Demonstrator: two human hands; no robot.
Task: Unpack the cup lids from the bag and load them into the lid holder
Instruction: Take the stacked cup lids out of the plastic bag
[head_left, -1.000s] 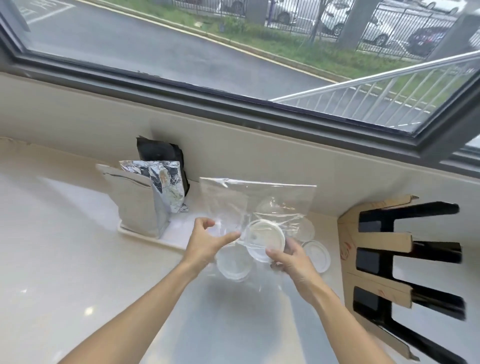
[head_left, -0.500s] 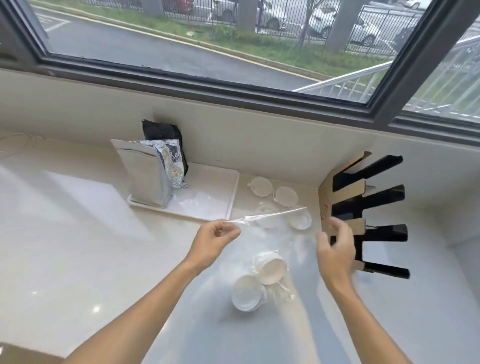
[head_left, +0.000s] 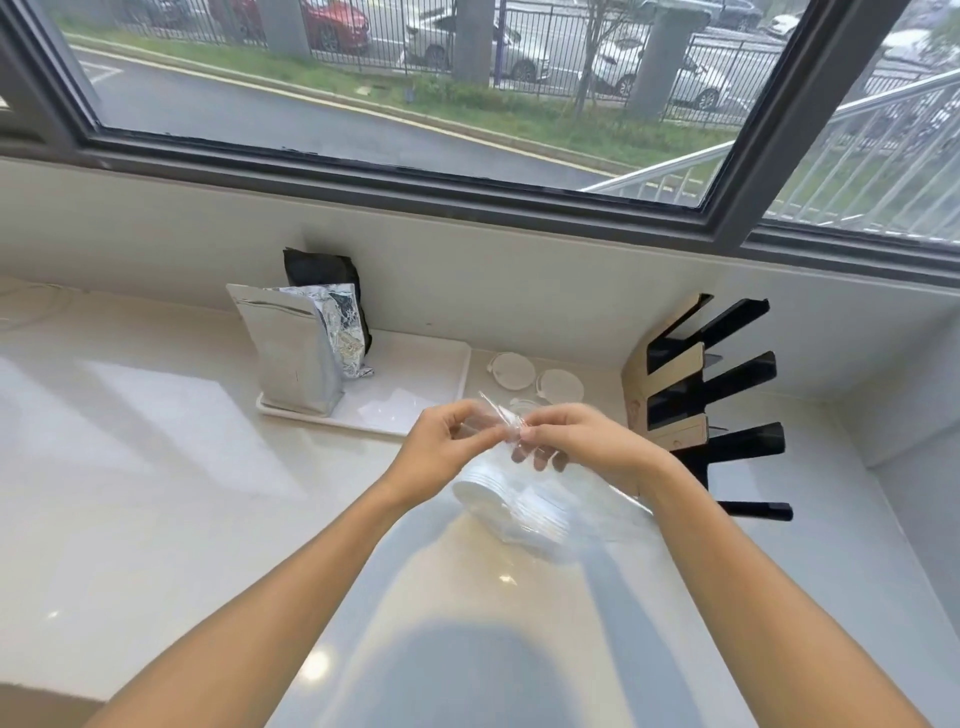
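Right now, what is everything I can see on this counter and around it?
Clear plastic bag: one, transparent, pinched at its top between both hands.
Stack of white cup lids: one stack, inside the bag, low over the counter.
Loose white round lids: at least two, on the counter by the back wall.
Black slotted lid holder: one, black with tan cardboard, at the right.
White rectangular tray: one, behind the hands.
Silver foil pouches: two, on the tray.
Black pouch: one, behind them.
Window: above the counter.
Left hand, right hand: bare, gripping the bag.
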